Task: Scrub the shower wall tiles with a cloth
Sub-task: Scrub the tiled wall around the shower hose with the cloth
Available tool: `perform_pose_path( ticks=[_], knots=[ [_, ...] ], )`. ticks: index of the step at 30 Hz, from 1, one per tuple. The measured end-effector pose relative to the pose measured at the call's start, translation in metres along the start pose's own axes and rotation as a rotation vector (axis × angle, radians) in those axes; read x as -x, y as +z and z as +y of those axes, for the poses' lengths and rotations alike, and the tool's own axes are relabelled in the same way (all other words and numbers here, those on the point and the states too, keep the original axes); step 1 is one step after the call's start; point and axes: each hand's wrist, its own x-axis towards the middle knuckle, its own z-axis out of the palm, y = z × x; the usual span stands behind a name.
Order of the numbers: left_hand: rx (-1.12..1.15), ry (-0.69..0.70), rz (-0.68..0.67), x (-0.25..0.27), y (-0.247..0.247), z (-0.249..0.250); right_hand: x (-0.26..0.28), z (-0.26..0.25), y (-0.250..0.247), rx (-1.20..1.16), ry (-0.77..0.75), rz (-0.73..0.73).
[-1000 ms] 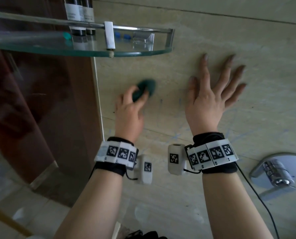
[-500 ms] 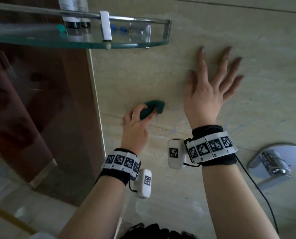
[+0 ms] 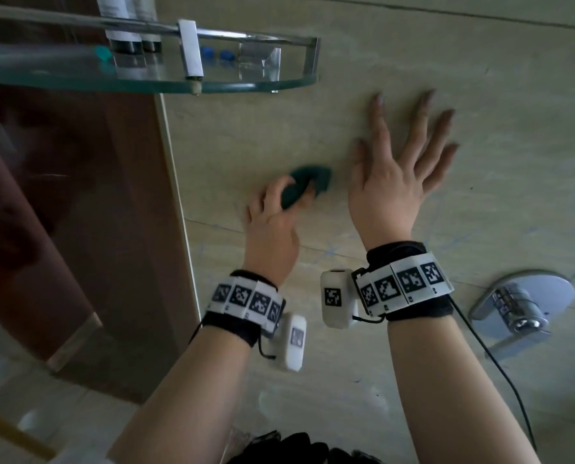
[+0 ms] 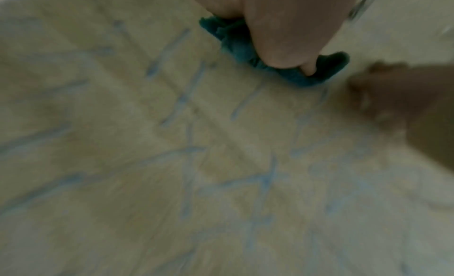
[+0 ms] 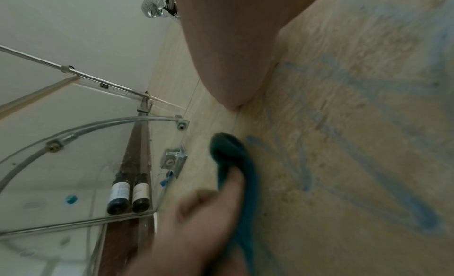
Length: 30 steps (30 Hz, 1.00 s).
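My left hand [image 3: 281,209] grips a bunched dark green cloth [image 3: 307,185] and presses it against the beige shower wall tiles [image 3: 497,61], just above a grout line. The cloth [image 4: 290,70] also shows in the left wrist view, under my fingers [image 4: 282,37], and the cloth [image 5: 233,160] appears in the right wrist view too. Blue scribble marks [image 4: 186,97] cover the tiles below and right of the cloth. My right hand [image 3: 399,162] lies flat on the wall with fingers spread, just right of the cloth.
A glass corner shelf [image 3: 262,85] with two dark bottles [image 3: 128,25] hangs above the left hand. A brown glass panel [image 3: 61,212] stands at the left. A chrome tap handle [image 3: 520,309] juts out at the lower right. A shower head [image 5: 153,6] hangs overhead.
The left hand with the cloth slid down and to the right along the wall, toward the right hand. The right hand stayed flat on the tiles.
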Motion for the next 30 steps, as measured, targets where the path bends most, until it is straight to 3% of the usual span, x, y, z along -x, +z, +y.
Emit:
perform_pose_path(
  ticks=[4,10,14,19,25,30],
  knots=[
    [-0.060,0.040,-0.083,0.026,0.007,-0.004,0.000,0.002,-0.005,0.014,-0.004,-0.047],
    [0.023,-0.098,0.072,-0.046,-0.033,0.018,-0.005,0.015,-0.018,0.065,-0.062,-0.054],
    [0.025,-0.056,0.165,-0.074,-0.038,0.029,-0.019,0.024,-0.028,0.060,-0.022,-0.002],
    [0.037,0.121,0.077,-0.038,-0.004,0.032,-0.024,0.023,-0.029,0.040,0.022,0.002],
    [-0.140,0.257,-0.052,0.010,0.015,0.015,-0.020,0.022,-0.026,0.020,0.038,0.017],
    [-0.037,0.097,0.053,-0.040,-0.015,0.030,-0.020,0.026,-0.030,0.057,0.022,-0.010]
  ],
)
